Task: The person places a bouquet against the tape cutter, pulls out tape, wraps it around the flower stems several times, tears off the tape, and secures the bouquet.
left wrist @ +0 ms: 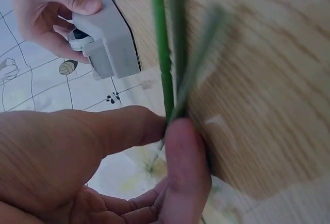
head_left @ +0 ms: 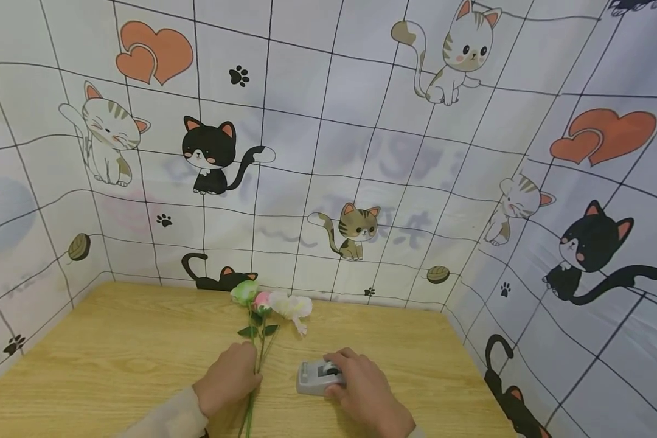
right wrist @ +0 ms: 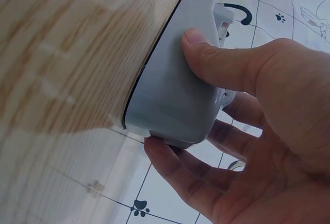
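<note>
My left hand (head_left: 231, 378) pinches a small bunch of artificial flowers by the stems (left wrist: 164, 54), between thumb and forefinger. In the head view the blossoms point away from me: a green one (head_left: 244, 292), a pink one (head_left: 263, 301) and a white one (head_left: 291, 306), with dark green leaves (head_left: 249, 331) below them. Right of the bunch, a grey tape dispenser (head_left: 313, 379) sits on the wooden table. My right hand (head_left: 364, 386) grips its near right end, thumb on one side and fingers round the other, as the right wrist view shows. A tape roll (left wrist: 80, 41) sits in the dispenser.
The table (head_left: 142, 328) has a light wood-grain top. Behind it and along its sides hangs a white grid-patterned cloth (head_left: 306, 152) printed with cats, hearts and paw marks. The blossoms lie near the table's back edge.
</note>
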Available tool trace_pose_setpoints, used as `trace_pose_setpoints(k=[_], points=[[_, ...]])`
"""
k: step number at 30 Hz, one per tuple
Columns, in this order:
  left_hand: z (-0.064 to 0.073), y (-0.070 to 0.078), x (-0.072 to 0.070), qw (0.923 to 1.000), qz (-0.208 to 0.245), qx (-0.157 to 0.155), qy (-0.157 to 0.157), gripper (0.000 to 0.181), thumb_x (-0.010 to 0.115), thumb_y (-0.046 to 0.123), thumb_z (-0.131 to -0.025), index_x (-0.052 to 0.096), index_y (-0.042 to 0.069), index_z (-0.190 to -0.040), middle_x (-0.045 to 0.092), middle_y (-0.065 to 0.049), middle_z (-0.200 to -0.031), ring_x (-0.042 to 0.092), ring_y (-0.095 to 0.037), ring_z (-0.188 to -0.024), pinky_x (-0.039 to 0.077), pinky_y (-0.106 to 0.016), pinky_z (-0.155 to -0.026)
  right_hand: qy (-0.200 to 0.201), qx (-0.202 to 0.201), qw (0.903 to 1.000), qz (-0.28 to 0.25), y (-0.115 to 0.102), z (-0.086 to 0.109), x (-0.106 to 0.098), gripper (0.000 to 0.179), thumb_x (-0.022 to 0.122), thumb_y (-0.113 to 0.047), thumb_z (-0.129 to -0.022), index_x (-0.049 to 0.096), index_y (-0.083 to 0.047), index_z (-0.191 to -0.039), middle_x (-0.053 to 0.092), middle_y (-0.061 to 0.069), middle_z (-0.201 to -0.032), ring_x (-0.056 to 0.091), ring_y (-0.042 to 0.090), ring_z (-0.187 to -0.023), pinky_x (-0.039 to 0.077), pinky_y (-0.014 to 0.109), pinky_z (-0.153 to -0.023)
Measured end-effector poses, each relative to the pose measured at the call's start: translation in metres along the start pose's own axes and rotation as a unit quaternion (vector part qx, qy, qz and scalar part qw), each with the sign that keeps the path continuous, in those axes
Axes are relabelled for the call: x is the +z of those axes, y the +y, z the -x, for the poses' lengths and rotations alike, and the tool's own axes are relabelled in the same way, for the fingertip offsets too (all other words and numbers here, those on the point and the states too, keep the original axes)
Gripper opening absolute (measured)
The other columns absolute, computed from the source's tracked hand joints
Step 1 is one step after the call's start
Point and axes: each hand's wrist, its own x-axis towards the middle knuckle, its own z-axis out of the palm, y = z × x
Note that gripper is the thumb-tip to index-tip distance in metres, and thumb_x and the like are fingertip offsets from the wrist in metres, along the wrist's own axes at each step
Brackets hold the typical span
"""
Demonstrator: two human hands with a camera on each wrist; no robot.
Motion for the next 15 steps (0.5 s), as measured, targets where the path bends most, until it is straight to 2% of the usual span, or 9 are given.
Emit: trace_pose_setpoints(k=[3, 6, 10, 15], points=[[-0.002, 0.0, 0.001, 0.9998, 0.014, -0.008, -0.006, 0.048, 0.072, -0.016, -0.085, 0.043, 0.016, -0.067, 0.035, 0.005, -0.063, 0.032, -0.012, -0.055, 0.027, -0.022, -0.049, 0.009, -0.007, 0.9999, 0.002, 0.0, 0.002, -0.001, 0.058, 0.096, -0.03, -0.099, 0.076, -0.018, -0.152, 0.078, 0.008, -0.146, 0.075, 0.023, -0.11, 0.065, 0.04, -0.088], [-0.003, 0.0, 0.0, 0.9998, 0.019, -0.007, -0.005, 0.048, 0.069, -0.017, -0.082, 0.041, 0.018, -0.066, 0.033, 0.006, -0.063, 0.03, -0.012, -0.056, 0.026, -0.022, -0.049, 0.017, -0.013, 0.9997, 0.007, -0.001, 0.003, -0.001, 0.059, 0.097, -0.03, -0.097, 0.076, -0.017, -0.151, 0.078, 0.008, -0.145, 0.075, 0.022, -0.109, 0.064, 0.039, -0.087], [-0.003, -0.002, -0.001, 0.9997, 0.026, 0.005, -0.002, 0.045, 0.068, -0.017, -0.078, 0.042, 0.018, -0.066, 0.034, 0.006, -0.064, 0.031, -0.013, -0.057, 0.027, -0.022, -0.05, 0.016, -0.014, 0.9997, 0.01, -0.001, 0.002, 0.0, 0.059, 0.097, -0.03, -0.097, 0.076, -0.017, -0.151, 0.079, 0.008, -0.144, 0.075, 0.022, -0.108, 0.064, 0.039, -0.086], [-0.006, -0.012, 0.002, 0.9987, 0.036, 0.034, -0.011, 0.04, 0.067, -0.013, -0.078, 0.043, 0.018, -0.069, 0.034, 0.007, -0.064, 0.033, -0.011, -0.055, 0.03, -0.023, -0.049, 0.001, -0.003, 0.9999, 0.011, -0.001, 0.0, -0.001, 0.059, 0.096, -0.031, -0.099, 0.075, -0.018, -0.152, 0.078, 0.008, -0.146, 0.075, 0.022, -0.11, 0.065, 0.04, -0.089]])
